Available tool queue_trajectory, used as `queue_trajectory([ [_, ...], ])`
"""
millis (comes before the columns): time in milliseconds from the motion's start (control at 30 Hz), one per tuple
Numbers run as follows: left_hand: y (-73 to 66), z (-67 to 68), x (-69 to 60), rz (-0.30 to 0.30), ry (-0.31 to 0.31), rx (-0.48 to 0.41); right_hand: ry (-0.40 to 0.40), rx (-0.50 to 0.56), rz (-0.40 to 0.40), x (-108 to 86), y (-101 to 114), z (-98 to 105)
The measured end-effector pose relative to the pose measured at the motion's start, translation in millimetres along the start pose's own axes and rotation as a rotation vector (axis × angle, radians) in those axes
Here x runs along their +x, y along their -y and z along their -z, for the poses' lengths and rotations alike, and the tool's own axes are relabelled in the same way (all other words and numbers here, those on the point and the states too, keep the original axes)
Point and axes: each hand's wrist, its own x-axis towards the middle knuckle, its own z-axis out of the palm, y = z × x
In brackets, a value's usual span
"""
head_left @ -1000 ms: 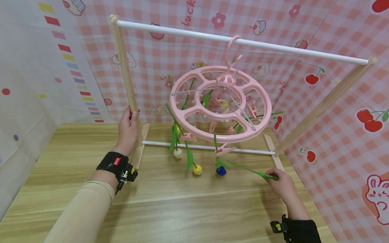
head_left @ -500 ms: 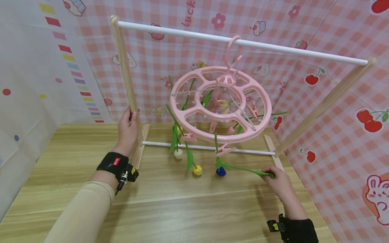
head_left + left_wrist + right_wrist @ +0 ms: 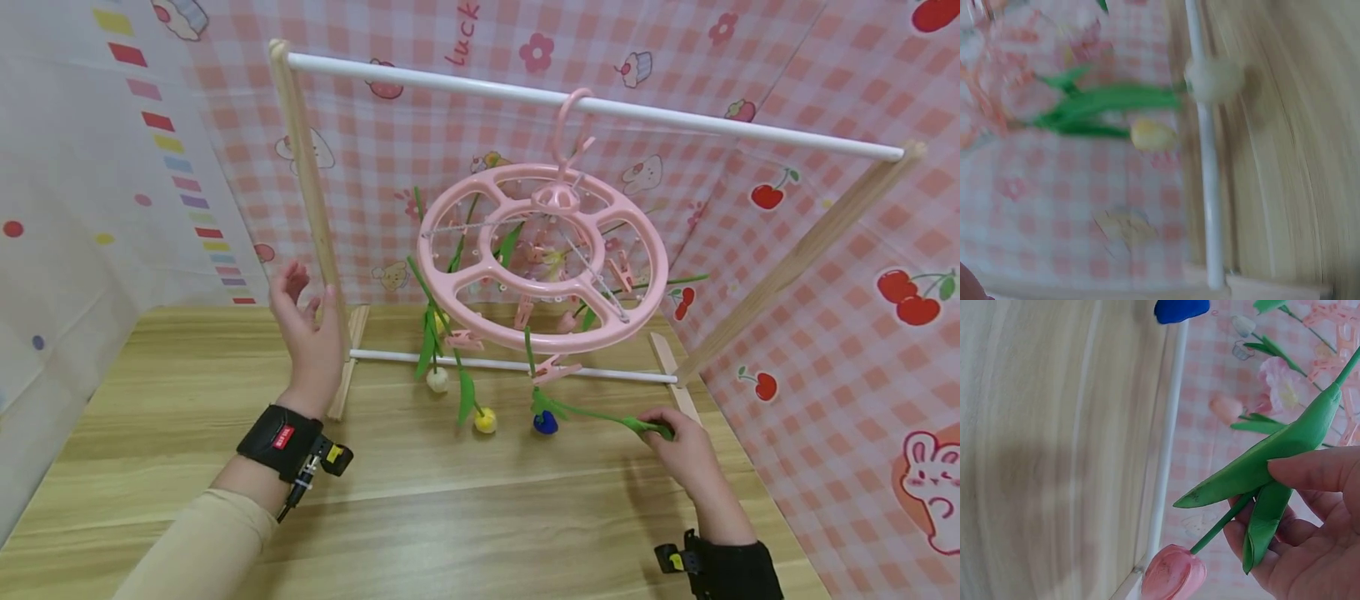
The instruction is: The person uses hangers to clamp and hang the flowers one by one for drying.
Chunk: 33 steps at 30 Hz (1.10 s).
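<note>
My right hand (image 3: 686, 454) pinches a pink artificial tulip (image 3: 1175, 572) by its green leaves and stem, thumb on one leaf in the right wrist view. Its stem reaches left toward the blue tulip (image 3: 545, 422). My left hand (image 3: 309, 346) has its fingers loosely spread and holds nothing, beside the left wooden post (image 3: 306, 167). From the rack's white top bar (image 3: 450, 83) hangs a round pink clip hanger (image 3: 551, 342). Its pink clothespins (image 3: 555, 371) hold several tulips head down, among them a yellow tulip (image 3: 486, 421) and a white tulip (image 3: 437, 381).
The rack's lower white bar (image 3: 397, 356) and wooden feet (image 3: 349, 367) rest on the wood-grain table (image 3: 420, 517). The right post (image 3: 802, 258) slants up near the checked cloth wall (image 3: 832, 350). Another cloth hangs close behind the rack.
My left hand has let go of the left post and its fingers have spread. My right hand has shifted slightly left with the pink tulip, bringing its stem near the blue one.
</note>
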Motion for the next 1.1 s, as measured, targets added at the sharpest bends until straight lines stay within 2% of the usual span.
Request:
queue_trajectory([
  [133,-3.6,-8.9,-14.9,-0.075,0.038,-0.132,-0.010,0.017,0.032,-2.0,8,0],
  [267,-16.5,-16.7,-34.3,-0.151,0.167,-0.206,-0.020,0.044,0.064,-6.7,18,1],
  [433,-29.3,-20.8,-58.9,-0.218,0.397,-0.161,-0.040,0.129,0.165,-14.6,35,2],
  [600,-38.6,-21.9,-79.2,-0.203,0.623,-0.096,-0.047,0.206,0.322,-21.0,56,4],
  [733,-43.0,-24.9,-92.4,-0.210,0.745,-0.070,-0.097,0.175,0.492,-24.6,70,2],
  [833,-43.6,-28.7,-101.0,-0.216,0.789,-0.078,-0.147,0.142,0.615,-26.4,78,-5],
  [900,-43.7,-31.1,-106.5,-0.198,0.802,-0.107,-0.151,0.135,0.666,-27.9,83,-10],
  [1033,-44.5,-33.7,-116.3,-0.144,0.780,-0.216,-0.070,0.157,0.698,-30.6,93,-20],
  [1100,-44.8,-34.3,-120.2,-0.141,0.750,-0.262,-0.027,0.167,0.690,-31.9,97,-24],
])
